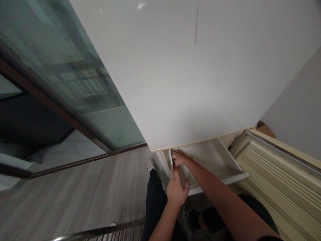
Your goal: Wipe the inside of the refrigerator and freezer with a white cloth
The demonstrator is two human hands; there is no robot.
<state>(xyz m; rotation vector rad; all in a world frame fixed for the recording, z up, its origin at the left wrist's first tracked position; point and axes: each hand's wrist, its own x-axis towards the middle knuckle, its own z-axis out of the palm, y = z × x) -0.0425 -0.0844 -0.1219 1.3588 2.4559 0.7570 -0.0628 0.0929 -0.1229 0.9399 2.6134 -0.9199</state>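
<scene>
Below the edge of a large white panel (195,83), a pale drawer (217,160) is pulled out. My right hand (179,158) reaches into its left side, fingers curled at the inner side of a thin white strip (171,156) along the drawer's left wall. Something small and pale shows by those fingertips, too small to name. My left hand (176,189) lies over the drawer's left front, its fingers stretched forward against the lower end of the strip and its thumb apart. Nothing shows in the left palm.
A ridged cream door-like panel (283,177) stands at the right of the drawer. Sliding glass panes (100,90) in a dark frame run along the left. My legs and one shoe (150,165) are on the grey wood-look floor (95,190). A brown cardboard piece (266,130) sits behind.
</scene>
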